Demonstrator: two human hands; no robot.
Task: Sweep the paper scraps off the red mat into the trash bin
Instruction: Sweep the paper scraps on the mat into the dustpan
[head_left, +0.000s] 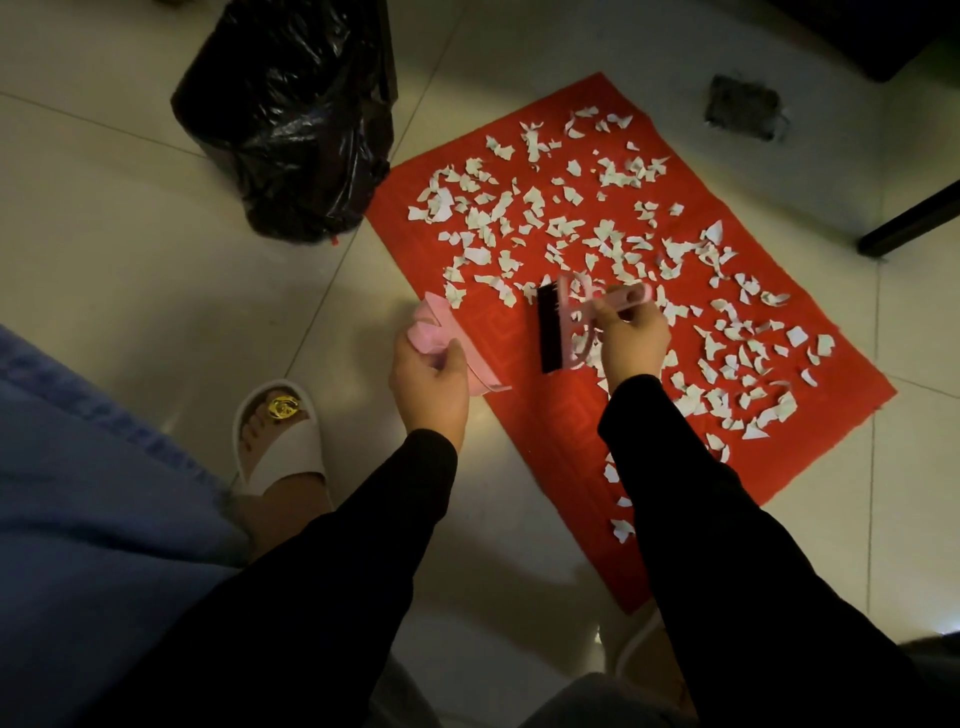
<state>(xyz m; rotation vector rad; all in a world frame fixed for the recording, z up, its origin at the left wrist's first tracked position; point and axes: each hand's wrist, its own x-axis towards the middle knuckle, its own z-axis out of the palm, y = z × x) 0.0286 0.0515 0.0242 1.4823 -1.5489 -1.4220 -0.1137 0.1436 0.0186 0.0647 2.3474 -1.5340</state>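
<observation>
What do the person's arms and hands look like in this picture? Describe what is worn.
Both arms wear long, plain black sleeves reaching to the wrists. The left hand and right hand are bare: no gloves, and no rings or watch are visible.

My right hand (632, 340) grips the brush (563, 325) over the red mat (545, 467). My left hand (428, 382) holds the dustpan (457, 338) at the mat's edge.
</observation>
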